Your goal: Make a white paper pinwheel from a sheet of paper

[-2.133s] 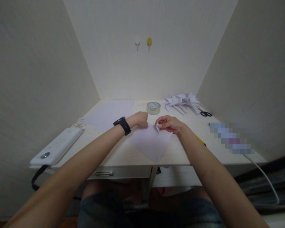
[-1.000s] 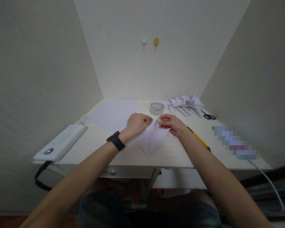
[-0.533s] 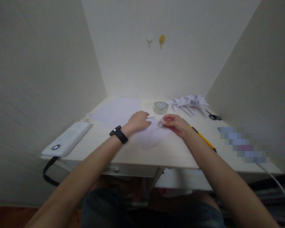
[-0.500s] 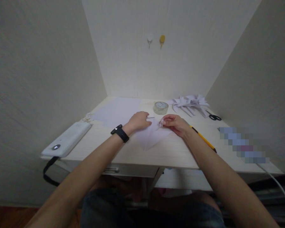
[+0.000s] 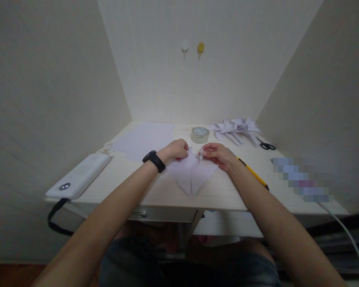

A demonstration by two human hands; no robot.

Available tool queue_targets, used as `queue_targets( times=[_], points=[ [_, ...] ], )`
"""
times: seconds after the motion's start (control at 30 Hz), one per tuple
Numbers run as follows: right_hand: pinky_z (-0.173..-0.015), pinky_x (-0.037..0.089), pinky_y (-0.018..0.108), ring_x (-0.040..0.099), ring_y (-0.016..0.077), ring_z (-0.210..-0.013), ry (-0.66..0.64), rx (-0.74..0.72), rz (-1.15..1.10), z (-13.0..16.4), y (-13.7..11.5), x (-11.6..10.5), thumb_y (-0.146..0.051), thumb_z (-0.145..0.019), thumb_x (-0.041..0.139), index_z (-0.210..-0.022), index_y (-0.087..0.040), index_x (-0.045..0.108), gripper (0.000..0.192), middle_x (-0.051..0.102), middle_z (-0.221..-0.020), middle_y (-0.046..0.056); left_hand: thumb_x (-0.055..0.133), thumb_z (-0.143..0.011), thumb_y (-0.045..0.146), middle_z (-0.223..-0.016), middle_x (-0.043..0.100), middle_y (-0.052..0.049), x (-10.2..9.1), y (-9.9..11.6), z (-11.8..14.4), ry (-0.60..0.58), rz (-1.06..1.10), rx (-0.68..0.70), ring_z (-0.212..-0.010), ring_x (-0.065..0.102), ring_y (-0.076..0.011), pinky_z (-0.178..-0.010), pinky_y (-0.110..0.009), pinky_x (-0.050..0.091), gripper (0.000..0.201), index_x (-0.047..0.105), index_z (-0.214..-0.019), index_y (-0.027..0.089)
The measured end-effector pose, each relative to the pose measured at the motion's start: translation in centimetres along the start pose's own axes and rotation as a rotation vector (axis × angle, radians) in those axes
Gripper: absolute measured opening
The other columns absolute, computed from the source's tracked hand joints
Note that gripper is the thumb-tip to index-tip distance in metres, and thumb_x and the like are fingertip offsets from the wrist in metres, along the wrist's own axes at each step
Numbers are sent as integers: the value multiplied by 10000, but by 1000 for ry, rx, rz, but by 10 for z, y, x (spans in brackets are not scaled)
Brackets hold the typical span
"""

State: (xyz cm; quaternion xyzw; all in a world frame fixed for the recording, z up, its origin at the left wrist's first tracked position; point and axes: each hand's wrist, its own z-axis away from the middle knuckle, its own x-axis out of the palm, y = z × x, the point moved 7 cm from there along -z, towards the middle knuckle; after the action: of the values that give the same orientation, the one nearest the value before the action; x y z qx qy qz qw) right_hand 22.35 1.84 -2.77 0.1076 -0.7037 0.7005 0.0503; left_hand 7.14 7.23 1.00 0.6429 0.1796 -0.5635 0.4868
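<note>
A square of white paper (image 5: 194,175) lies turned with one corner toward me, a slit running in from that corner. My right hand (image 5: 217,154) pinches a curled-over corner of it near the middle. At its left side, my left hand (image 5: 177,150), below a black wristwatch (image 5: 154,161), has its fingers bent and closed on the paper; the fingertips are partly hidden. A small thin grey thing shows beside them, too small to name. Just behind the hands stands a roll of clear tape (image 5: 200,135).
White sheets (image 5: 145,137) lie back left, a white device with a strap (image 5: 79,175) front left. Several paper pinwheels (image 5: 236,127) are piled back right, near black-handled scissors (image 5: 267,146). A yellow utility knife (image 5: 253,173) rests by my right forearm. Walls enclose the desk.
My left hand has closed its fingers more and its wrist has turned. The paper's near corner has shifted right and its slit now shows. My right hand keeps its pinch.
</note>
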Motion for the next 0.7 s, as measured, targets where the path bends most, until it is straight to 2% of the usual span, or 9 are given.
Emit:
queue_targets(
  times=[0.17, 0.23, 0.37, 0.5, 0.6, 0.7],
  points=[
    [-597, 496, 223, 638, 104, -612, 50, -50, -40, -1, -1, -5, -222, -451, 938, -748, -185, 725, 368, 719, -685, -12, 662, -813, 265, -924, 768, -87, -18, 7, 12, 262, -65, 167, -829, 686, -209, -778, -294, 491, 235, 801, -994, 207],
    [-571, 483, 221, 616, 97, -589, 58, -65, -36, -1, -2, -4, -228, -458, 937, -752, -188, 730, 361, 711, -679, -16, 667, -819, 311, -965, 773, -79, -22, 6, 20, 319, -37, 190, -896, 685, -229, -807, -311, 489, 231, 807, -990, 242],
    [-663, 514, 272, 622, 112, -652, 42, -80, -1, 0, -3, 1, -236, -476, 937, -795, -189, 757, 370, 722, -747, 6, 655, -822, 294, -962, 780, -57, -20, -4, 33, 327, 148, 176, -867, 694, -208, -794, -299, 505, 260, 794, -1038, 253],
    [-800, 526, 340, 643, 141, -739, -10, -108, 63, 2, -6, 7, -266, -490, 943, -794, -193, 763, 360, 733, -795, 20, 603, -818, 192, -911, 776, -68, -9, -15, 36, 314, 456, 149, -742, 687, -167, -707, -275, 536, 312, 777, -1077, 184],
    [-798, 530, 349, 655, 156, -764, -63, -96, 92, 5, -6, 13, -269, -526, 932, -787, -191, 747, 329, 741, -810, 28, 611, -828, 196, -936, 768, -95, -1, -21, 35, 322, 717, 129, -692, 670, -139, -657, -254, 544, 288, 768, -1057, 122],
    [-768, 534, 332, 664, 156, -760, -100, -83, 95, 7, -7, 18, -257, -529, 932, -797, -191, 734, 339, 746, -806, 26, 680, -800, 187, -897, 761, -106, 4, -24, 36, 328, 837, 133, -629, 626, -106, -632, -237, 527, 269, 763, -1041, 99]
  ],
)
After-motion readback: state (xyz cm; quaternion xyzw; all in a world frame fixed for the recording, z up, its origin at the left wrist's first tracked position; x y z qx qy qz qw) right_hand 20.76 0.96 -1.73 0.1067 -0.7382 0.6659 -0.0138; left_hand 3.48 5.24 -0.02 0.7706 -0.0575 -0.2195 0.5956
